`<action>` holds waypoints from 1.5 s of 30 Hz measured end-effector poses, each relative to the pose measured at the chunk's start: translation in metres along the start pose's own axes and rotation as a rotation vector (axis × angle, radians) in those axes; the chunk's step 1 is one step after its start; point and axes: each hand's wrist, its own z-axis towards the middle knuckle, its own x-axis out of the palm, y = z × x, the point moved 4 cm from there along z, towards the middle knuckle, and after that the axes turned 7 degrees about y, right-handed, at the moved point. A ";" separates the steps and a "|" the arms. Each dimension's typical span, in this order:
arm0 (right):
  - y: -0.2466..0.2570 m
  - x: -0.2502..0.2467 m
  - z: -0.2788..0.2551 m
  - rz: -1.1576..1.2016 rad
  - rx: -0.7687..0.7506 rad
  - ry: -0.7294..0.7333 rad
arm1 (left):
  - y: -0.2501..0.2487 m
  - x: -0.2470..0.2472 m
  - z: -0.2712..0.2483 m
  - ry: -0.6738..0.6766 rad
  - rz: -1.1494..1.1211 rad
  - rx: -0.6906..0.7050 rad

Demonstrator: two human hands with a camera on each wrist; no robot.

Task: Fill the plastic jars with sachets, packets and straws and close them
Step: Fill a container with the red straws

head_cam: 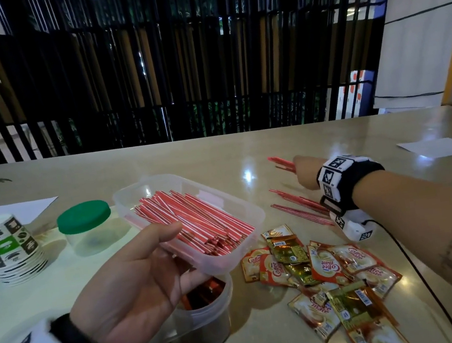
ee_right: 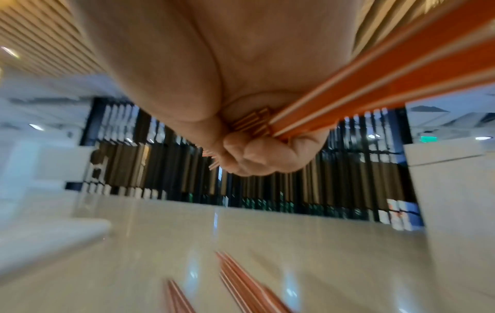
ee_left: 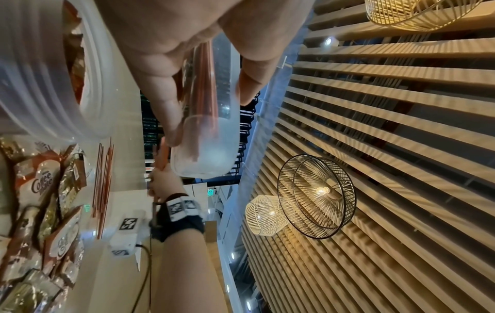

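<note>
My left hand (head_cam: pixel 136 283) holds a clear rectangular plastic container (head_cam: pixel 242 212) full of red-and-white straws (head_cam: pixel 193 219), tilted above the counter; in the left wrist view the container (ee_left: pixel 211 152) sits between thumb and fingers. Below it stands an open round jar (head_cam: pixel 210 313) with dark packets inside. A closed jar with a green lid (head_cam: pixel 83 216) stands at the left. My right hand (head_cam: pixel 305 173), farther back on the right, grips a bunch of straws (ee_right: pixel 388 89). More loose straws (head_cam: pixel 299 207) lie on the counter beside it. Coffee-creamer sachets (head_cam: pixel 332 275) are scattered in front.
A stack of printed paper cups (head_cam: pixel 9 251) stands at the far left beside a white sheet (head_cam: pixel 12 210). Another white sheet (head_cam: pixel 442 146) lies at the far right. A black cable (head_cam: pixel 419 272) runs along my right forearm. A dark slatted screen borders the counter's far edge.
</note>
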 end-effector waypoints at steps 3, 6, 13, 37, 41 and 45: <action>0.035 -0.041 -0.026 0.030 -0.117 -0.047 | -0.007 0.020 -0.006 0.028 -0.158 0.054; 0.080 -0.085 -0.076 0.084 -0.324 -0.080 | -0.009 0.035 -0.007 0.056 -0.203 0.067; 0.164 -0.103 -0.174 -0.110 -0.580 0.074 | -0.008 0.044 -0.013 0.037 -0.165 0.095; 0.201 -0.067 -0.225 -0.177 -0.652 0.160 | -0.009 0.030 -0.049 0.052 -0.348 0.137; 0.204 -0.070 -0.226 -0.141 -0.688 0.108 | -0.007 0.032 -0.051 0.062 -0.365 0.127; 0.205 -0.069 -0.225 -0.139 -0.691 0.070 | -0.004 0.028 -0.049 0.077 -0.353 0.125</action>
